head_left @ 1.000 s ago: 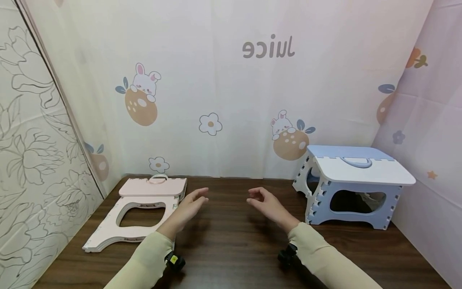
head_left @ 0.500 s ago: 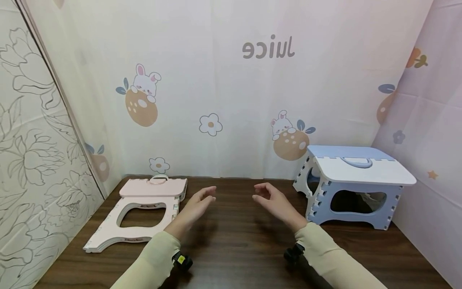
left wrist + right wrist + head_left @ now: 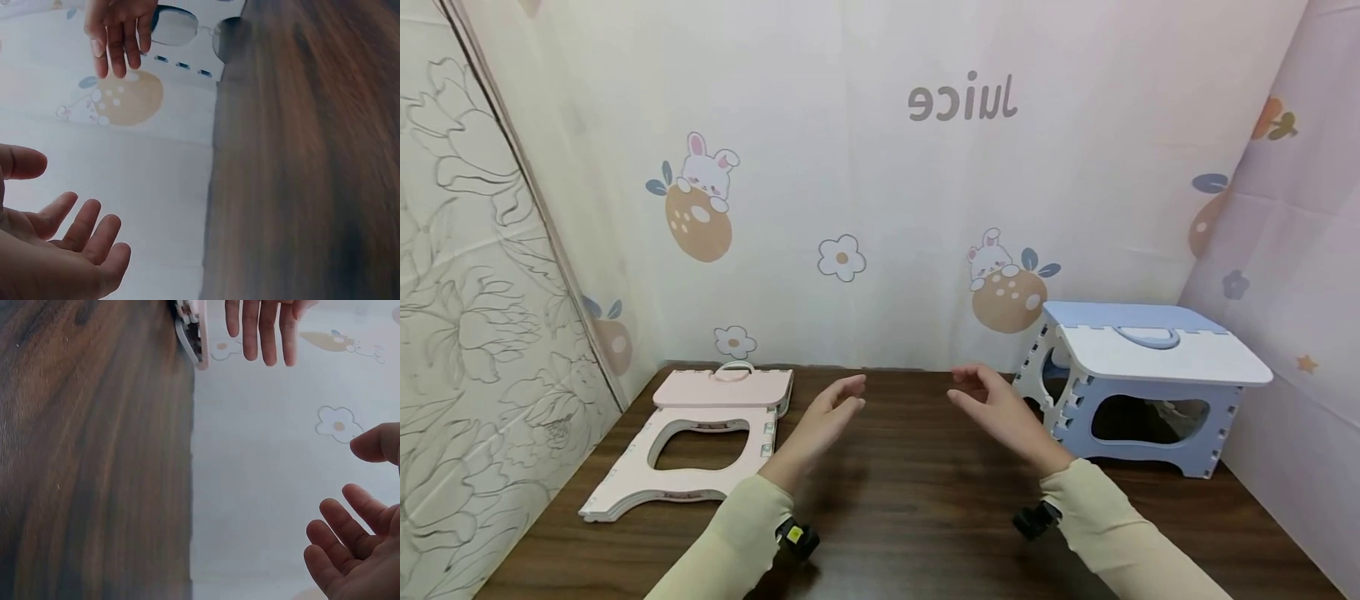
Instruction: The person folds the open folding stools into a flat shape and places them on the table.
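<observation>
My left hand hovers over the dark tabletop, fingers loosely bent and nothing in them. To its left a pink folding stool lies folded flat, its small carry handle at the back. My right hand is likewise raised and holds nothing, its palm facing the left hand across a wide gap. Just right of it stands a blue and white folding stool, unfolded on its legs with a blue handle in the top. In the right wrist view, the fingers of the right hand are spread and relaxed.
The dark wood table ends against a pale curtain printed with rabbits and flowers. More printed fabric closes in the left and right sides. A small black camera sits on each wrist.
Both hands have moved to the right in the head view, the left away from the pink stool and the right closer to the blue and white stool. The stools have stayed put.
</observation>
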